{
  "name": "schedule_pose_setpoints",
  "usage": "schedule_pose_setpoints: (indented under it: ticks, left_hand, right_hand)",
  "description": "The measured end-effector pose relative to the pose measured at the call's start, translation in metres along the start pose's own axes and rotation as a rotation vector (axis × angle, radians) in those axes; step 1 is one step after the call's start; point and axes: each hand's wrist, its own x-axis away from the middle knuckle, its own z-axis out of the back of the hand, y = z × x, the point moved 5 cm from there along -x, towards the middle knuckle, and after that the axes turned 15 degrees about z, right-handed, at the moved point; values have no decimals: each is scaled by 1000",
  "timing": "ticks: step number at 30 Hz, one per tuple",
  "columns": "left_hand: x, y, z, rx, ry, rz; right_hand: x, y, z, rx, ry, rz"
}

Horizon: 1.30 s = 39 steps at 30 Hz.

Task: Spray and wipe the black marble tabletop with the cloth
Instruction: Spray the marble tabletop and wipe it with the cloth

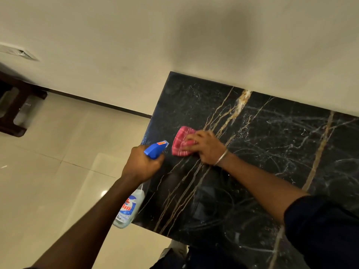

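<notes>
- Head view: glossy black marble tabletop (272,152), flat and rectangular, crossed by gold and white veins, set against a pale wall (174,35).
- Pink striped cloth (181,143), soft and crumpled, lying on the marble near the left end.
- Right hand (206,147) pressed flat on the cloth, fingers curled over its edge; thin metal bangle (221,158) at the wrist.
- Left hand (141,165) wrapped tight around the neck of a clear plastic spray bottle (129,208), blue trigger head (155,149) pointing toward the cloth, bottle hanging beside the table edge above shiny cream floor tiles (48,181).
</notes>
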Motion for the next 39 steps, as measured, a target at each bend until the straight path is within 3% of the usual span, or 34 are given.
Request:
schedule_pose_setpoints:
  ticks: [4, 8, 12, 15, 18, 20, 24, 27, 31, 35, 37, 39]
  left_hand:
    - [-13, 14, 1, 21, 3, -3]
    - [-24, 24, 2, 26, 15, 0]
    - [-31, 33, 0, 34, 12, 34]
    - [-33, 38, -4, 43, 20, 60]
    - [-34, 41, -5, 24, 14, 60]
    - [-37, 38, -2, 6, 25, 62]
    - [-42, 33, 4, -2, 42, 65]
    - [-46, 39, 5, -12, 66, 68]
    - [-57, 51, 2, 5, 70, 52]
    - [-65, 68, -10, -7, 35, -19]
    - [-67, 76, -17, 1, 9, -43]
    - [-69, 82, -22, -3, 4, -67]
  right_hand:
    - [-12, 102, 32, 8, 24, -470]
    - [-21, 115, 35, -57, 24, -592]
    - [-11, 36, 13, -63, 106, -433]
    - [-8, -23, -8, -110, 99, -37]
    - [-19, 1, -11, -50, -26, 288]
    - [-40, 53, 2, -30, 3, 168]
    - [-65, 156, 38, -45, 63, -372]
    - [-68, 173, 46, -119, 110, -533]
    - [-52, 113, 31, -117, 113, -452]
    - [-16, 37, 6, -169, 77, -92]
    - [-6, 39, 3, -150, 60, 26]
    - [-8, 75, 10, -115, 41, -59]
